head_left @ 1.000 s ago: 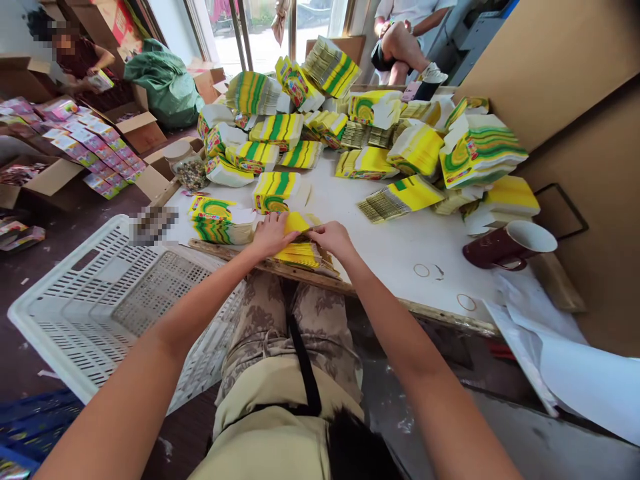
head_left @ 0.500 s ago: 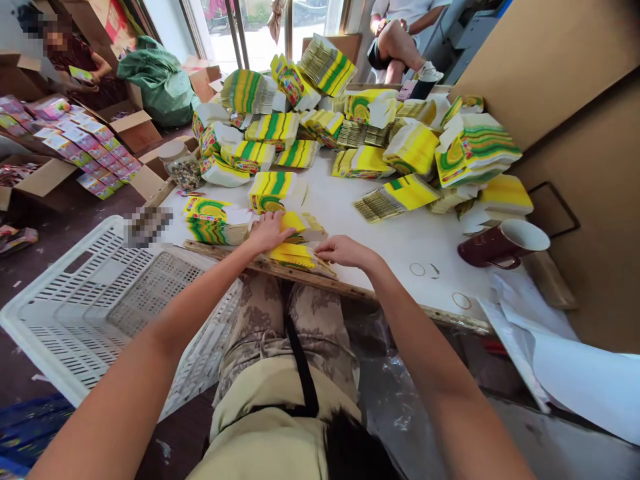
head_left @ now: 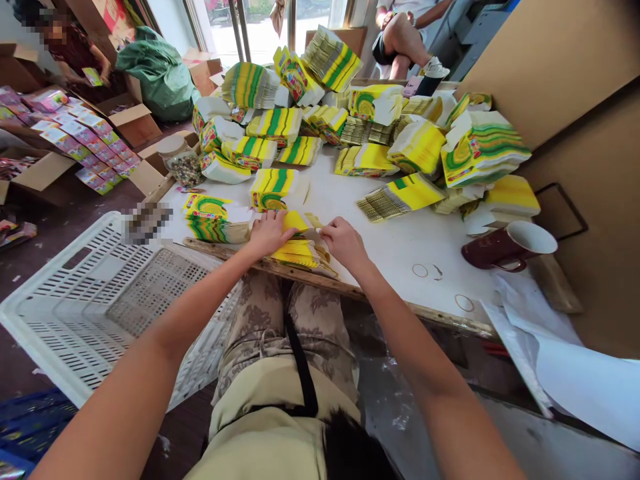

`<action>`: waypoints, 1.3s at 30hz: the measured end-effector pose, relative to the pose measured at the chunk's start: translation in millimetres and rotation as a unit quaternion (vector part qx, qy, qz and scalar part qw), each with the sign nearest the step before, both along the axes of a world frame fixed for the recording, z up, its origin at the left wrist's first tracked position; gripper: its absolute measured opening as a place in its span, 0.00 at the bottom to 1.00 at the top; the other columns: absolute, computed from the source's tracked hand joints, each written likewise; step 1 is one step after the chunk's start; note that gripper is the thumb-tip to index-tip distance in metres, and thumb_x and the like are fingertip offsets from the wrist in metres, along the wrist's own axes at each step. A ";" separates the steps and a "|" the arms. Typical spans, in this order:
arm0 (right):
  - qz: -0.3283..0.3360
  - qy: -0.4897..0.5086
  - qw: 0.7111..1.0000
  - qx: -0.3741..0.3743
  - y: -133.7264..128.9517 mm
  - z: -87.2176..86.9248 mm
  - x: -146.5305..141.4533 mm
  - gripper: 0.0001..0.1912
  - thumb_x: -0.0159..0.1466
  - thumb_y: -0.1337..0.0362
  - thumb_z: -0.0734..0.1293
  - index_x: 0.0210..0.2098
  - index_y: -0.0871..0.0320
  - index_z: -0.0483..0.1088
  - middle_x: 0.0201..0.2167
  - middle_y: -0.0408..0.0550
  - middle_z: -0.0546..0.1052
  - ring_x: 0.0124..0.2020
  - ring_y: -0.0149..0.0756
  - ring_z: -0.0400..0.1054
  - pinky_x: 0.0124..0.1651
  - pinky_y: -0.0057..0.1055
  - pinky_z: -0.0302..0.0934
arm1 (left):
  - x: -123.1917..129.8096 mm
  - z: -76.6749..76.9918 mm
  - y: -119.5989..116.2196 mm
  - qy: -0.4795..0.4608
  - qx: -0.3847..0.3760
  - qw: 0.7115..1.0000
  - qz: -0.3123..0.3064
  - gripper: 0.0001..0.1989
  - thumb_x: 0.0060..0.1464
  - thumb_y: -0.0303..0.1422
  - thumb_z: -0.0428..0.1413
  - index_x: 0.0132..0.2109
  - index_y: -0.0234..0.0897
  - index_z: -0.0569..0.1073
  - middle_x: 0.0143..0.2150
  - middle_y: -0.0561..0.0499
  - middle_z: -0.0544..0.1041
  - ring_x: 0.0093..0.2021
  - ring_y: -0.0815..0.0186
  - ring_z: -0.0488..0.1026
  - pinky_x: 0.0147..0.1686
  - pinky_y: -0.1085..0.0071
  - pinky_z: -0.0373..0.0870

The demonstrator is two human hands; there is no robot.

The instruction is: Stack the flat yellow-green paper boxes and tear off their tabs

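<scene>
Quick change note: half a second ago our right hand (head_left: 344, 243) was lower, by the right end of the near stack (head_left: 297, 257); now it's up and further from us, at the right end of the top carton (head_left: 296, 221). That's close to where it was a second ago, so we'd call this a repeated stroke, work mid-cycle. Our left hand (head_left: 269, 235) hasn't shifted, same spot on the yellow cardboard.

Hand states: left has fingers spread, palm down, thumb out to the right, apparently steadying the top carton. Right has fingers curled with thumb and forefinger pinching, looks like a pale flap of the top carton; exact grip too small to confirm.

Position: the top carton lies between our hands, under the left fingers and running right to the pinch. The near stack sits just on our side of it, at the surface's (head_left: 385, 260) wooden edge, below both hands; neither hand seems to grip it. Left of the left hand, just beside it: a carton bundle (head_left: 207, 217) with a green-striped side. Behind the hands, another bundle (head_left: 275, 190). The mug (head_left: 485, 247) is well off right, untouched.
</scene>
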State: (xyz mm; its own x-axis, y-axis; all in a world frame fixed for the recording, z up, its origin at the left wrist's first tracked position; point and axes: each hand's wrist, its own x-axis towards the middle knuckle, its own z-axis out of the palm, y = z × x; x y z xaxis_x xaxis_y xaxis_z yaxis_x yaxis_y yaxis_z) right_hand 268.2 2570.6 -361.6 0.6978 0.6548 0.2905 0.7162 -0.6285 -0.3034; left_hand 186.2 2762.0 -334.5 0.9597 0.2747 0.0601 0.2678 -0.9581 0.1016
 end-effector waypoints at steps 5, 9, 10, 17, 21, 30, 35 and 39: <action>0.018 -0.028 0.999 -0.021 -0.4 4.7 0.2 0.12 0.66 0.68 0.62 0.37 0.56 0.79 0.40 0.52 0.74 0.44 0.40 0.65 0.40 0.31 0.58 | -1.1 0.7 -0.7 -0.005 0.004 1.000 -0.001 0.31 0.63 0.50 0.45 0.65 0.36 0.59 0.58 0.37 0.67 0.59 0.49 0.64 0.55 0.55 0.62; 0.023 -0.036 0.998 -0.055 2.1 7.0 -2.5 0.14 0.66 0.69 0.60 0.38 0.56 0.79 0.40 0.53 0.75 0.43 0.40 0.65 0.40 0.31 0.58 | -1.1 0.3 -0.6 -0.008 0.004 1.000 0.001 0.31 0.63 0.51 0.46 0.65 0.36 0.59 0.58 0.37 0.68 0.59 0.49 0.64 0.55 0.54 0.62; 0.024 -0.040 0.997 -0.059 2.2 6.7 -3.8 0.14 0.67 0.69 0.60 0.38 0.57 0.79 0.41 0.53 0.75 0.43 0.40 0.65 0.40 0.32 0.58 | -1.1 0.1 -0.5 -0.007 0.003 1.000 0.001 0.31 0.63 0.51 0.46 0.65 0.36 0.60 0.58 0.37 0.68 0.59 0.49 0.64 0.55 0.54 0.62; 0.020 -0.022 0.998 -0.054 1.7 6.4 -5.7 0.13 0.66 0.69 0.60 0.39 0.58 0.78 0.42 0.53 0.76 0.44 0.40 0.67 0.43 0.31 0.59 | -1.0 -0.6 0.3 -0.006 0.000 1.000 0.000 0.32 0.62 0.51 0.46 0.65 0.36 0.59 0.59 0.37 0.67 0.60 0.49 0.63 0.56 0.54 0.61; -0.010 0.013 0.997 -0.070 10.0 10.4 -0.1 0.11 0.65 0.66 0.61 0.42 0.58 0.75 0.41 0.52 0.78 0.41 0.40 0.70 0.40 0.32 0.58 | -1.5 0.3 -0.2 -0.004 0.002 1.000 -0.001 0.32 0.63 0.50 0.46 0.66 0.35 0.58 0.59 0.37 0.67 0.60 0.49 0.63 0.56 0.54 0.61; -0.119 0.017 0.990 -0.080 31.8 8.2 1.2 0.17 0.64 0.60 0.61 0.44 0.63 0.76 0.38 0.63 0.80 0.39 0.47 0.73 0.39 0.34 0.60 | -1.8 2.6 -1.5 0.012 -0.003 1.000 -0.005 0.31 0.62 0.50 0.47 0.65 0.37 0.58 0.60 0.37 0.65 0.61 0.49 0.62 0.57 0.53 0.60; -0.117 0.176 0.977 0.001 42.4 1.5 2.5 0.17 0.63 0.61 0.61 0.34 0.64 0.79 0.31 0.57 0.80 0.34 0.42 0.73 0.36 0.31 0.61 | -1.3 2.2 -1.5 0.012 -0.015 1.000 -0.012 0.30 0.62 0.48 0.47 0.65 0.37 0.57 0.60 0.37 0.65 0.61 0.49 0.61 0.57 0.53 0.60; -0.064 0.290 0.951 0.088 54.3 -0.9 -0.3 0.17 0.63 0.61 0.62 0.38 0.62 0.80 0.32 0.51 0.81 0.34 0.36 0.73 0.34 0.27 0.61 | -0.5 1.3 -0.4 0.005 -0.012 1.000 -0.014 0.28 0.63 0.46 0.46 0.64 0.36 0.58 0.59 0.37 0.66 0.61 0.50 0.61 0.56 0.54 0.61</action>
State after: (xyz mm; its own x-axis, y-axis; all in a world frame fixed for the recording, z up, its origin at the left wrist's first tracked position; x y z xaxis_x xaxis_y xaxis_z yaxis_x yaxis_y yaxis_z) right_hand 267.9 2624.9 -362.5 0.8447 0.5308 -0.0693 0.3180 -0.6018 -0.7326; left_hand 185.7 2761.6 -333.2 0.9674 0.2493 0.0436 0.2425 -0.9624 0.1225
